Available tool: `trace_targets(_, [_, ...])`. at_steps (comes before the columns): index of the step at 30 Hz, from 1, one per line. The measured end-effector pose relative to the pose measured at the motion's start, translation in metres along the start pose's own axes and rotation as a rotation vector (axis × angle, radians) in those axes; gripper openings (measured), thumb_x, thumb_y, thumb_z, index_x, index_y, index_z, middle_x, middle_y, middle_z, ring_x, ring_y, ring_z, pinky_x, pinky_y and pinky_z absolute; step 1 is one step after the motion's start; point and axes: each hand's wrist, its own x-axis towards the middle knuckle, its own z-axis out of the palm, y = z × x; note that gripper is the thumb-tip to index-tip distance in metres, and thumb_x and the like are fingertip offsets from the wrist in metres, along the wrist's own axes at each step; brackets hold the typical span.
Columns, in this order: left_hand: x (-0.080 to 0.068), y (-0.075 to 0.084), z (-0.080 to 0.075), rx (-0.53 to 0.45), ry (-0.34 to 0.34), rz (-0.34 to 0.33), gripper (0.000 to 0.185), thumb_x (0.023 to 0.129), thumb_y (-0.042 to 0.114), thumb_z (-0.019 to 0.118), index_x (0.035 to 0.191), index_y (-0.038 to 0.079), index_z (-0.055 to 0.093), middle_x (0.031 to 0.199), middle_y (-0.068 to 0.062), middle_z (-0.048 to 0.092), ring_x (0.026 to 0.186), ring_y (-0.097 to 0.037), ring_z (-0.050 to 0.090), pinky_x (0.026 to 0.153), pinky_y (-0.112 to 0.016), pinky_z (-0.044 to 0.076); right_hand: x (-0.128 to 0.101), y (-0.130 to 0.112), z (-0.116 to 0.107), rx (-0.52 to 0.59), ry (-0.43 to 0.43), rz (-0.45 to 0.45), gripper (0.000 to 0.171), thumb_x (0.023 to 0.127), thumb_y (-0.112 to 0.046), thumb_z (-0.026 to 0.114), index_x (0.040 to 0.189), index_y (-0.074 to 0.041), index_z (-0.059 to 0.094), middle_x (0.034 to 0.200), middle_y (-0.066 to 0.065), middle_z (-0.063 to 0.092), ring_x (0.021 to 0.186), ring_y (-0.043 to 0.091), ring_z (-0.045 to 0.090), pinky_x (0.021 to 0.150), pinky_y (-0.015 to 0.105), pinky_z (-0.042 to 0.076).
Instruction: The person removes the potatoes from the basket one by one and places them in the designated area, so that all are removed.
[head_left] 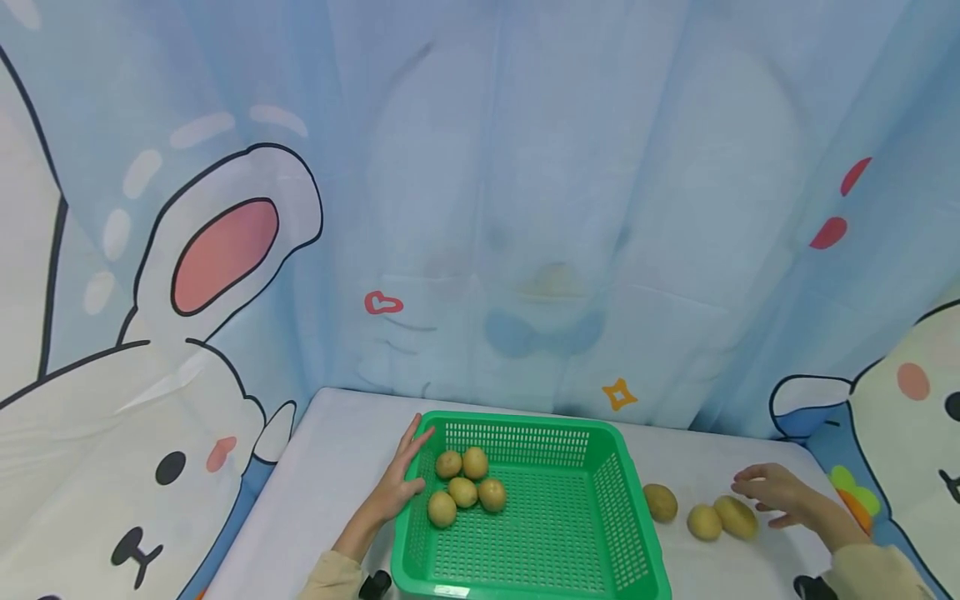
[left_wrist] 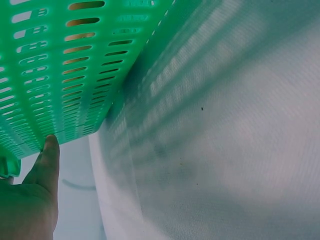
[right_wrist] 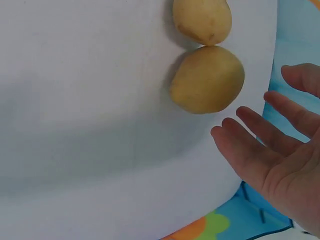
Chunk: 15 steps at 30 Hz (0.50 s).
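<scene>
While the green basket [head_left: 600, 533] stands nearest on the white table [head_left: 330, 467], the left hand [head_left: 401, 479] lies flat against its left outer wall, fingers straight and together, holding nothing. In the left wrist view the thumb touches the slotted wall of the basket from outside. Five potatoes [head_left: 465, 487] lie together inside the basket, in its far left part, close to this wall. To the right of the basket, three more potatoes lie on the table: one potato [head_left: 660, 502] just beside the basket, and then a pair [head_left: 722, 518] that touch each other. The right hand [head_left: 780, 493] hovers just beside the pair, on its right side, with fingers spread and relaxed, holding nothing; it is near the larger potato [right_wrist: 207, 79] but apart from it. Behind the table hangs a blue curtain [head_left: 525, 208] with cartoon rabbits.
</scene>
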Motion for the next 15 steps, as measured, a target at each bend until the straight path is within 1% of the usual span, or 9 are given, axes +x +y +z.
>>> trace_targets(2, [0.0, 0.0, 0.0, 0.001, -0.001, -0.004, 0.083, 0.071, -0.011, 0.049, 0.152, -0.005, 0.031, 0.161, -0.026, -0.002, 0.146, -0.049, -0.003, 0.101, -0.072, 0.018, 0.0, -0.008, 0.002, -0.033, 0.019, -0.028, 0.059, 0.096, -0.033, 0.06, 0.124, 0.018, 0.047, 0.115, 0.038, 0.054, 0.104, 0.055, 0.055, 0.077, 0.055, 0.053])
trace_targets(5, [0.0, 0.001, -0.001, 0.003, -0.005, -0.012, 0.083, 0.072, -0.011, 0.048, 0.153, -0.003, 0.03, 0.162, -0.025, -0.003, 0.147, -0.047, -0.004, 0.103, -0.071, 0.017, 0.0, -0.023, 0.007, -0.05, 0.03, -0.079, 0.059, 0.096, -0.033, 0.059, 0.125, 0.017, 0.048, 0.118, 0.038, 0.054, 0.106, 0.055, 0.055, 0.077, 0.055, 0.053])
trace_targets(7, [-0.001, 0.0, -0.001, 0.002, -0.006, -0.015, 0.084, 0.072, -0.011, 0.048, 0.153, -0.003, 0.029, 0.162, -0.024, -0.003, 0.147, -0.047, -0.005, 0.103, -0.071, 0.016, -0.001, -0.034, 0.01, -0.039, 0.03, -0.114, 0.059, 0.096, -0.033, 0.058, 0.128, 0.017, 0.047, 0.122, 0.038, 0.053, 0.107, 0.053, 0.057, 0.079, 0.055, 0.053])
trace_targets(11, [0.0, -0.001, 0.0, -0.01, -0.002, -0.013, 0.084, 0.071, -0.011, 0.048, 0.153, -0.003, 0.03, 0.163, -0.023, -0.003, 0.147, -0.047, -0.005, 0.103, -0.072, 0.015, -0.008, -0.06, 0.014, 0.006, -0.002, -0.177, 0.061, 0.099, -0.033, 0.054, 0.132, 0.017, 0.043, 0.128, 0.038, 0.051, 0.109, 0.049, 0.059, 0.082, 0.056, 0.052])
trace_targets(15, [0.0, 0.001, 0.001, -0.018, 0.0, -0.015, 0.084, 0.071, -0.011, 0.049, 0.153, -0.003, 0.03, 0.163, -0.021, -0.003, 0.147, -0.046, -0.005, 0.103, -0.071, 0.015, -0.013, -0.084, 0.019, 0.046, -0.019, -0.221, 0.059, 0.101, -0.03, 0.051, 0.135, 0.017, 0.042, 0.13, 0.037, 0.051, 0.111, 0.047, 0.059, 0.084, 0.055, 0.052])
